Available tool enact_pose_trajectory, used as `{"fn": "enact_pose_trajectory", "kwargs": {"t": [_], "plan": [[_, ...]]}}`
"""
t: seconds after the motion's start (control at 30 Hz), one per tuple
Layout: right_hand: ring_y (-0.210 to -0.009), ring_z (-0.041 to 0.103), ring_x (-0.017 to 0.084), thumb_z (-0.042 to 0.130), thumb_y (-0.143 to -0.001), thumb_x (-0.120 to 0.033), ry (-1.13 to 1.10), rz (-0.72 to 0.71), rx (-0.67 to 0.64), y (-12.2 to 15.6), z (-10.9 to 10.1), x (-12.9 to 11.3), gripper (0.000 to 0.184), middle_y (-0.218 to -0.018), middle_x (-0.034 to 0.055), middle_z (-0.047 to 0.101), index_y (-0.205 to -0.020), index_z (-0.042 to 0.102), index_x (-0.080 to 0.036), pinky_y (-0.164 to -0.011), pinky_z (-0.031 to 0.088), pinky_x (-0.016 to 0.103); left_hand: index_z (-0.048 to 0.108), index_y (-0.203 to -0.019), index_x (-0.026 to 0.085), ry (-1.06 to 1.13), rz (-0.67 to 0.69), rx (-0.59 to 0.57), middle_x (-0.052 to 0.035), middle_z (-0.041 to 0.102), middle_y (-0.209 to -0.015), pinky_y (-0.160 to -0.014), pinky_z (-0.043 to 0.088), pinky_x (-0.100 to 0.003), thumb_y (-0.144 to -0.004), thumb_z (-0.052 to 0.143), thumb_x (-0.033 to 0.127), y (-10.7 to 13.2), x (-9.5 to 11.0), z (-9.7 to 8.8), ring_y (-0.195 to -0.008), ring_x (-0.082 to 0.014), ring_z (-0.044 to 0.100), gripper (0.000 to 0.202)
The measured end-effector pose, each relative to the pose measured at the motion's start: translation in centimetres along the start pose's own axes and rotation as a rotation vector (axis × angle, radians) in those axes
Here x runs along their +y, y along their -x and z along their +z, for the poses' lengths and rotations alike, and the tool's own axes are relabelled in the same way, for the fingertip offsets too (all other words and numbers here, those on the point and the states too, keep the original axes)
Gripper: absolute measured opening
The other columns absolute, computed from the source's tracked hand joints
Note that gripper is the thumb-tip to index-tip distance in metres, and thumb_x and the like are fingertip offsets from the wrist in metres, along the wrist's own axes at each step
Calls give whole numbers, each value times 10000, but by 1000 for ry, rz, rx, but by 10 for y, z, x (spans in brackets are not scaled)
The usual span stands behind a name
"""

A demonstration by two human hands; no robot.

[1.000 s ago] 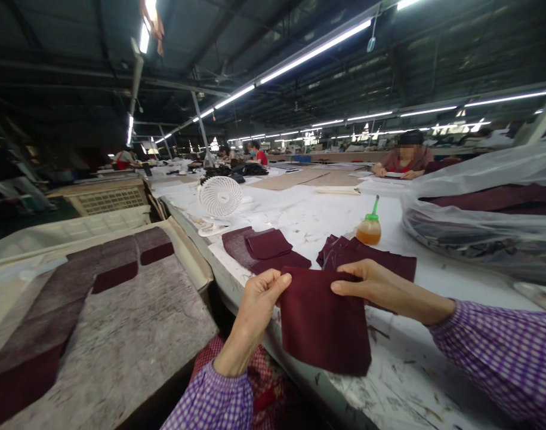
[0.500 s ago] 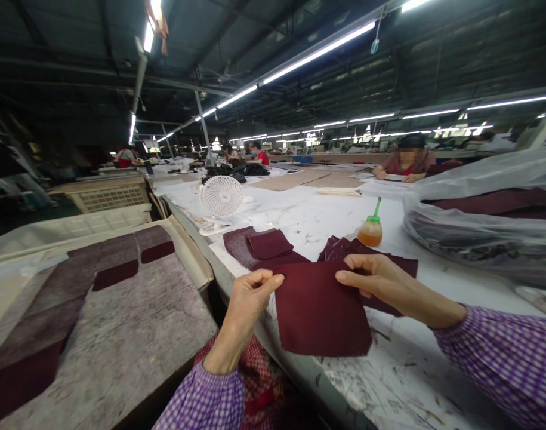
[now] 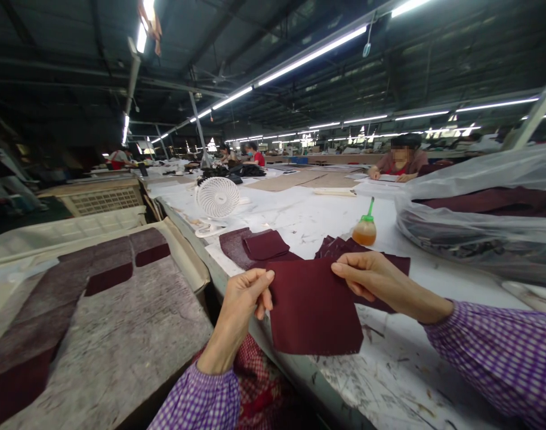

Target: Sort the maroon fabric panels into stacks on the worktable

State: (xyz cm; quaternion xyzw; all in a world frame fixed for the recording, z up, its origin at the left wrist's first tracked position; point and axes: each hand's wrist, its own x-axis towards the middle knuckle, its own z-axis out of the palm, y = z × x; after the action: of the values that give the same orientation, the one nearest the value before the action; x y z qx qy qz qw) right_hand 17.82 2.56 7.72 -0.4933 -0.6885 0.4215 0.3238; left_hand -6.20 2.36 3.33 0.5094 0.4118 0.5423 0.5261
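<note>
A dark maroon fabric piece [image 3: 315,310] hangs flat in front of me over the edge of the white worktable [image 3: 389,370]. My left hand [image 3: 243,301] pinches its upper left corner. My right hand [image 3: 371,278] pinches its upper right edge. Just behind it on the table lies a pile of similar maroon pieces [image 3: 344,248], and to the left a folded maroon stack [image 3: 259,246].
An orange glue bottle with a green nozzle [image 3: 365,230] stands behind the pile. A small white fan [image 3: 218,198] sits farther back. A clear plastic bag of maroon fabric [image 3: 478,215] fills the right. A lower board with maroon pieces [image 3: 98,286] lies left. Other people work at far tables.
Both hands have lifted the maroon piece slightly and shifted it a little left; the grip on its top corners is the same.
</note>
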Motion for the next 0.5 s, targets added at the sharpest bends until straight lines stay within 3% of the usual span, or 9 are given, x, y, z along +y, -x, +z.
{"fn": "enact_pose_trajectory", "kwargs": {"t": [0.23,0.5], "plan": [[-387,278,46,504,-865,-418,-155,-66,-138,3,-3,-1,435,-442,-36,426,-520,433,-163,-391,133,243,564,-582,140,-96,-26,-24,64,444,-324,-312,115,-153,-747,631,396,-1,3,-6,-262,-11,240,312],[-407,283,53,513,-857,-405,-164,-67,-144,-1,-2,5,406,-462,-32,431,-537,443,-166,-398,142,248,524,-541,148,-101,-38,-88,57,454,-326,-320,97,-172,-755,591,357,-6,5,-13,-266,-17,225,308]]}}
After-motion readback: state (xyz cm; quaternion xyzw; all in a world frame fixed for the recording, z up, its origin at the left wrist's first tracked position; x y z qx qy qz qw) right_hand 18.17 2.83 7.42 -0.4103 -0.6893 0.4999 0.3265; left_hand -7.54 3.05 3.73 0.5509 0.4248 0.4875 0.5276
